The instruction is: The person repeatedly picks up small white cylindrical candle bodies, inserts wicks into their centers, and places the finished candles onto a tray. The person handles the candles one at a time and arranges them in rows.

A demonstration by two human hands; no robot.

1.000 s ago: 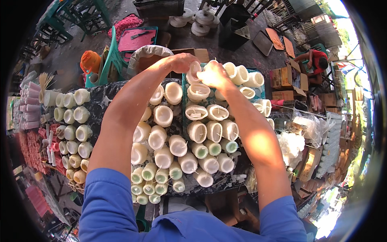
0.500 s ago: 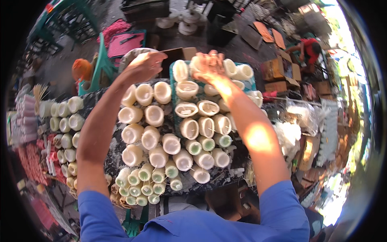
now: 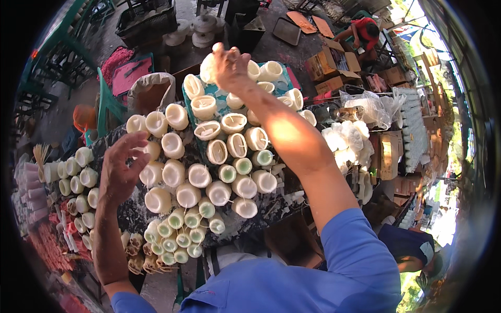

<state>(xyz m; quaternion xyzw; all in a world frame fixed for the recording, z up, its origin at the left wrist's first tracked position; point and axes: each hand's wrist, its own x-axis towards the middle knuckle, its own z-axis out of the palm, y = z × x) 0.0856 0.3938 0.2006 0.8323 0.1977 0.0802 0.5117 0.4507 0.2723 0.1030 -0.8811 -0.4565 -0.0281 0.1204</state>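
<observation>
My right hand (image 3: pixel 232 68) reaches to the far end of the teal tray (image 3: pixel 288 74), its fingers closed on a whitish candle (image 3: pixel 208 69). Several hollow-topped oval and round candles (image 3: pixel 233 122) with wicks fill the tray and stand close together. My left hand (image 3: pixel 125 164) is at the left side of the table, fingers apart and holding nothing. It is nearest to a group of round white candles (image 3: pixel 173 172). Smaller candles with pale green tops (image 3: pixel 183 239) stand at the near edge, some with long wicks.
More candles (image 3: pixel 81 178) stand in rows on the left. A pale sack (image 3: pixel 170 94) and a green chair (image 3: pixel 109 104) are beyond the table. Cardboard boxes (image 3: pixel 326 65) lie at the far right, near another person in red (image 3: pixel 365 32). White wax pieces (image 3: pixel 347 138) and plastic bags sit right of the tray.
My left hand has come back from the far side toward the left table edge. My right hand stays at the tray's far end, now gripping a candle. The view has shifted to the right.
</observation>
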